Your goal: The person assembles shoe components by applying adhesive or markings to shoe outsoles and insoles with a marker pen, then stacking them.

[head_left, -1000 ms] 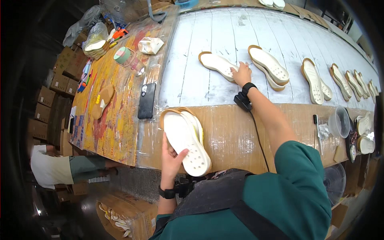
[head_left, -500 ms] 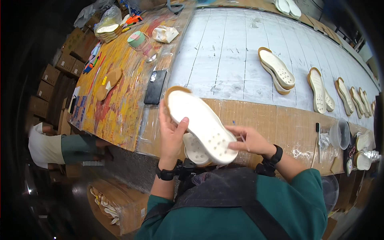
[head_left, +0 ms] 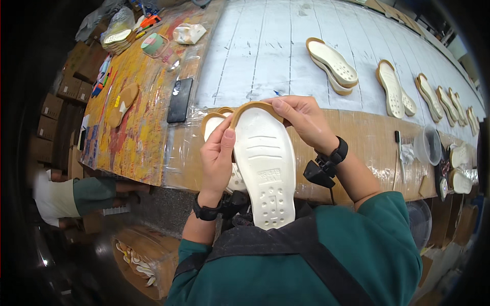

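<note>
A white shoe sole with a tan heel rim is held upright toward me, its holed forefoot end at my apron. My left hand pinches the left side of its heel rim. The fingers of my right hand close on the rim at the top right. Behind this sole, partly hidden, another white sole with a tan rim shows to the left; its holed part appears below my left hand. Whether my left fingers also touch that one, I cannot tell.
Pairs of soles stand in a row on the white conveyor belt. On the stained board at left lie a phone, a single sole and a stack of soles. A plastic cup stands right. Another person is at far left.
The front sole has swung upright, heel end up. My right hand has moved from the holed forefoot end to the heel rim. The view has shifted slightly.
</note>
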Available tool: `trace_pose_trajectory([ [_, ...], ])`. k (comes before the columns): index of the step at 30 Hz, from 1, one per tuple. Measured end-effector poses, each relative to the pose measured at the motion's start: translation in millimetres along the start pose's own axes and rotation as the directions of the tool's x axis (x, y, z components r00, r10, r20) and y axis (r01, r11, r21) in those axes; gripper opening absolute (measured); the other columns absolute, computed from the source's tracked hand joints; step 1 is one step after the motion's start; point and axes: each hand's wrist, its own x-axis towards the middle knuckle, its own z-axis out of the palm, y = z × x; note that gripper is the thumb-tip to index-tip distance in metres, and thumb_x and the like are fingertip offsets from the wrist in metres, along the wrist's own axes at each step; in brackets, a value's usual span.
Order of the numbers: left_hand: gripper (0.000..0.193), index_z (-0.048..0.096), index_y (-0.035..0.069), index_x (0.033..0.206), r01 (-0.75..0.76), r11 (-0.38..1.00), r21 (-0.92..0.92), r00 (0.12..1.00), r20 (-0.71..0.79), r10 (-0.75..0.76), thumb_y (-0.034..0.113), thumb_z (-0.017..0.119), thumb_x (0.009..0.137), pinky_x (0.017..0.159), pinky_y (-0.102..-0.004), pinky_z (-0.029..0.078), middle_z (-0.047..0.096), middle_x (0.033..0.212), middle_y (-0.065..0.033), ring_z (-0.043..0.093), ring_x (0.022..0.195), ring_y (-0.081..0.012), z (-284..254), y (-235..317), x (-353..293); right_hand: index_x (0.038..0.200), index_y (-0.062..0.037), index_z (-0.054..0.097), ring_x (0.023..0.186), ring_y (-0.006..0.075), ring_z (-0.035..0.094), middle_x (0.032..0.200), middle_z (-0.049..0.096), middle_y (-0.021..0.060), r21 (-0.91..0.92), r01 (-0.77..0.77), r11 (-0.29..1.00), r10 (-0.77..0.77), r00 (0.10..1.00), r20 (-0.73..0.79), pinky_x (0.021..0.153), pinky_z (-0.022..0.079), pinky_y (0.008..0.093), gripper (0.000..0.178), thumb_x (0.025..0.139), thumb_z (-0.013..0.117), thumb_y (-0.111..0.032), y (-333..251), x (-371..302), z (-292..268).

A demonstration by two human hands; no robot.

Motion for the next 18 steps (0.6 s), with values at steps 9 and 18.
trace_pose_trajectory([
  [9, 0.080, -0.001, 0.002, 0.134, 0.314, 0.949, 0.008, 0.946, 0.075, -0.314, -0.004, 0.055, 0.077, 0.082, -0.0317, 0.046, 0.049, 0.111, -0.0203, 0.054, 0.099, -0.0224, 3.4, -2.1, -51.8, 0.123, 0.0027, 0.038, 0.101, 0.0120, 0.050, 0.112, 0.053, 0.0098, 0.390, -0.322, 0.862, 0.184, 0.918, 0.352, 0.087, 0.040, 0.0272, 0.053, 0.077, 0.063, -0.006, 29.6, -60.6, 15.2],
  [18, 0.060, 0.018, 0.005, 0.132, -0.088, 0.980, -0.179, 0.946, -0.323, 0.025, 0.001, 0.051, 0.083, 0.087, -0.0329, 0.043, 0.044, 0.120, -0.0132, 0.048, 0.106, -0.0208, -0.1, 6.0, -24.4, 0.130, -0.0003, 0.027, 0.107, 0.0217, 0.048, 0.120, 0.046, 0.0157, 0.040, 0.207, 0.977, -0.211, 0.940, 0.269, 0.089, 0.038, 0.0302, 0.085, 0.063, 0.076, -0.019, 8.0, -55.8, 34.7],
])
